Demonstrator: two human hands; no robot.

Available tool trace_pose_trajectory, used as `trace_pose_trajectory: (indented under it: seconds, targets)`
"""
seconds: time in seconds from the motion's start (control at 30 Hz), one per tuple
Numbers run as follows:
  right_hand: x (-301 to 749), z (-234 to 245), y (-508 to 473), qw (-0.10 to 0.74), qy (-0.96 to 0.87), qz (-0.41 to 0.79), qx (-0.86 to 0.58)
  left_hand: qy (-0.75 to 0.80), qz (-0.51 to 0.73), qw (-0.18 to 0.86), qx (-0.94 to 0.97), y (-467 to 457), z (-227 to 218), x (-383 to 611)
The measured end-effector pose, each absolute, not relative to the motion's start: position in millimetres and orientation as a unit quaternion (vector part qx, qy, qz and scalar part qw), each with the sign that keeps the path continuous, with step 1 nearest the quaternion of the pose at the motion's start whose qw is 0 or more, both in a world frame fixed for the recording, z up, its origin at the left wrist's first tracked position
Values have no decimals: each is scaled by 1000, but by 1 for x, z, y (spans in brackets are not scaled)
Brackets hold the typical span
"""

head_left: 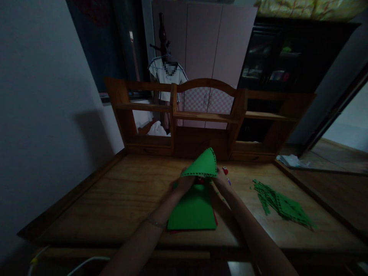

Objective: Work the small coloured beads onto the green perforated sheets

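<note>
Lighting is dim; fine detail at the fingers is poor.

The green sheet (192, 211) lies at centre frame on the wooden bench (120, 191), near its front edge. The sheet's near part rests flat. Its far part is folded up and back toward the person, forming a raised flap with a dark dotted line along its lower edge. A red sheet (216, 221) lies under the green one, showing only as a thin margin at the lower right and bottom.

The left hand (181, 184) enters from the lower left of the frame and sits at the left end of the fold. Its fingers are closed on the green sheet where the flap rises. A thin bracelet (155, 221) is on that wrist.

The right hand (220, 180) enters from the lower right and meets the right end of the same fold, touching the sheet's edge. I cannot tell how far its fingers are closed or whether they grip. The flap stands between and just above both hands; the flat part lies between the two forearms.

A small red object (225, 170) sits just beyond the right hand; its identity is unclear. A pile of green scraps (283, 206) lies right of centre, well apart from the hands. A wooden shelf unit (207, 115) stands along the bench's far edge.
</note>
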State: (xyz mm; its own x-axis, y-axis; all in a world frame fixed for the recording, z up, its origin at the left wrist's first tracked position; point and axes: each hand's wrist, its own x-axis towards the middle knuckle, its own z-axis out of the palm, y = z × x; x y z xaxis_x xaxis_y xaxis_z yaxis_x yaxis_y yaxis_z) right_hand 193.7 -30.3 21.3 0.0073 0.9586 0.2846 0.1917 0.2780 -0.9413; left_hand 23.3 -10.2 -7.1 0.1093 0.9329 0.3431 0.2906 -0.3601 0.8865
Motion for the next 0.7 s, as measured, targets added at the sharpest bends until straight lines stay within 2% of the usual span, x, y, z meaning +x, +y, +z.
trace_pose_trajectory:
  seconds: [0.07,0.23,0.43,0.7]
  targets:
    - [191,23,-33,532,-585,406,-458,498,487,333,636,-14,-4,28]
    - [189,30,-35,546,-555,440,-447,474,522,362,610,-19,11,39]
    - [188,26,-33,557,-548,447,-436,518,456,424,587,-17,11,36]
    - [190,22,-31,535,-564,458,-432,539,423,404,606,-24,19,34]
